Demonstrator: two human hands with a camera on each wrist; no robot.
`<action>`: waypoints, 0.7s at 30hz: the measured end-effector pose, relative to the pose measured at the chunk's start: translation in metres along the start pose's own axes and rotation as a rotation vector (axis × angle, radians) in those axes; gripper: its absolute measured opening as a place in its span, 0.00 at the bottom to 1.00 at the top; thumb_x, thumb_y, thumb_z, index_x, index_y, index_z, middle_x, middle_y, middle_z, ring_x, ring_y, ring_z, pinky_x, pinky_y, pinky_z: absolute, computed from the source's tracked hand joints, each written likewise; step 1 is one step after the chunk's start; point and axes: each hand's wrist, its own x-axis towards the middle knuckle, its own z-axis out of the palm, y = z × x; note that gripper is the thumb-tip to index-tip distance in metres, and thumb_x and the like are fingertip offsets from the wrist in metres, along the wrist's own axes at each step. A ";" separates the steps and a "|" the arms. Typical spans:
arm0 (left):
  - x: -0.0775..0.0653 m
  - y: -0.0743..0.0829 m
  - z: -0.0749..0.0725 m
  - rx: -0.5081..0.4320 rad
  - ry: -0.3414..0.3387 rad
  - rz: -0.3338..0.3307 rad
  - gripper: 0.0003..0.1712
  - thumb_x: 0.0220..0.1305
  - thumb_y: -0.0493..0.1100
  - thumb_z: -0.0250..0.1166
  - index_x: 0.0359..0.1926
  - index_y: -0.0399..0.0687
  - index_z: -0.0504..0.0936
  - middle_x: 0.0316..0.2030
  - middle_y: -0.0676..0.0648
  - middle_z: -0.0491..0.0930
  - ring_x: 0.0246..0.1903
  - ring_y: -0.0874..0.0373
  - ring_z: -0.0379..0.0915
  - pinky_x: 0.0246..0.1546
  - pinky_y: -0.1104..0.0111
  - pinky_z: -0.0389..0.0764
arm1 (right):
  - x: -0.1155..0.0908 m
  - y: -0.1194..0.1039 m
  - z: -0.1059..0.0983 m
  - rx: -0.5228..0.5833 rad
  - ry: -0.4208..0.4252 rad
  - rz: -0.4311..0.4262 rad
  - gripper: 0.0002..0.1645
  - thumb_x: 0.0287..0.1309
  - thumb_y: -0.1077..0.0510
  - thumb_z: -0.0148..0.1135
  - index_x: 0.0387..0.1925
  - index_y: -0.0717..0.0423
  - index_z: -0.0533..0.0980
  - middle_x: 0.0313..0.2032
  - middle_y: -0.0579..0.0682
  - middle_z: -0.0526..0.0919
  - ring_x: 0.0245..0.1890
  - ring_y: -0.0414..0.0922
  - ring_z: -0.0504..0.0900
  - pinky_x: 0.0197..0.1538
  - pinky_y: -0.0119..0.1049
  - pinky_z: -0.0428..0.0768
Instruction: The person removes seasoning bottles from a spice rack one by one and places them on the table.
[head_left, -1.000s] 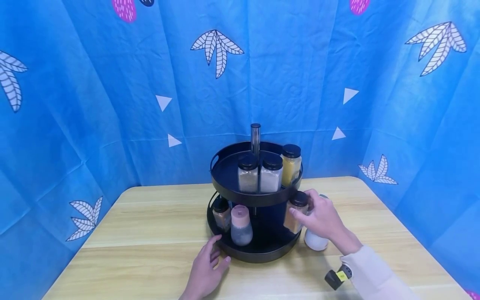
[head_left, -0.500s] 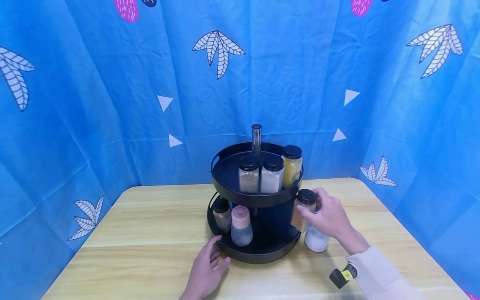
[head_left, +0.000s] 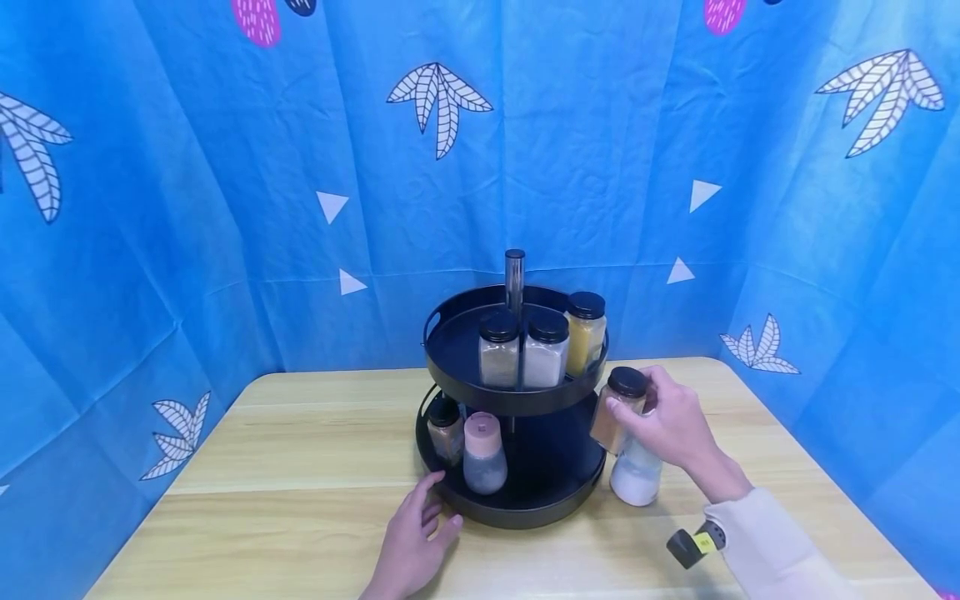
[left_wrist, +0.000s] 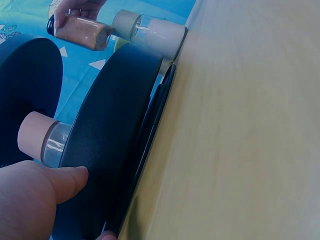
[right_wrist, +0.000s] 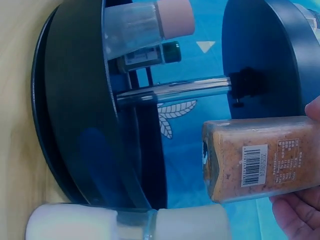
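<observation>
My right hand (head_left: 675,421) grips a black-lidded spice jar (head_left: 617,417) of orange-brown powder, tilted and off the table, just right of a black two-tier round rack (head_left: 517,517). The right wrist view shows a barcode label on this jar (right_wrist: 280,157), with fingers at its lid end. Beneath it, a jar of white powder (head_left: 636,485) with a pale cap stands on the table, partly hidden. My left hand (head_left: 408,542) rests at the front left edge of the lower tier, its thumb (left_wrist: 70,182) extended beside the tray wall; some fingers are hidden.
A pink-capped bottle (head_left: 484,467) and a black-lidded jar (head_left: 446,437) stand on the lower tier's left side. The upper tier carries a jar of greyish powder (head_left: 498,364), a white one (head_left: 544,364) and a yellow one (head_left: 585,346). Blue curtains (head_left: 480,183) surround the table.
My right hand has drawn the orange-brown spice jar rightward and slightly up, away from the lower tier, uncovering more of the white jar. The left hand keeps its place.
</observation>
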 end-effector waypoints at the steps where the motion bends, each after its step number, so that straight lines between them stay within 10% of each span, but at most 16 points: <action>1: 0.000 0.000 0.000 0.001 0.001 0.000 0.37 0.58 0.42 0.67 0.67 0.51 0.61 0.65 0.28 0.60 0.54 0.37 0.71 0.52 0.54 0.79 | 0.001 0.000 -0.001 0.000 0.003 0.001 0.22 0.47 0.55 0.70 0.38 0.64 0.72 0.22 0.53 0.80 0.21 0.45 0.74 0.22 0.38 0.74; 21: -0.001 -0.001 0.000 0.014 0.003 0.009 0.38 0.58 0.44 0.67 0.67 0.50 0.61 0.65 0.28 0.60 0.54 0.38 0.71 0.51 0.55 0.79 | 0.003 0.007 -0.015 -0.028 0.021 0.041 0.25 0.49 0.54 0.69 0.43 0.67 0.72 0.25 0.58 0.83 0.24 0.49 0.75 0.25 0.40 0.73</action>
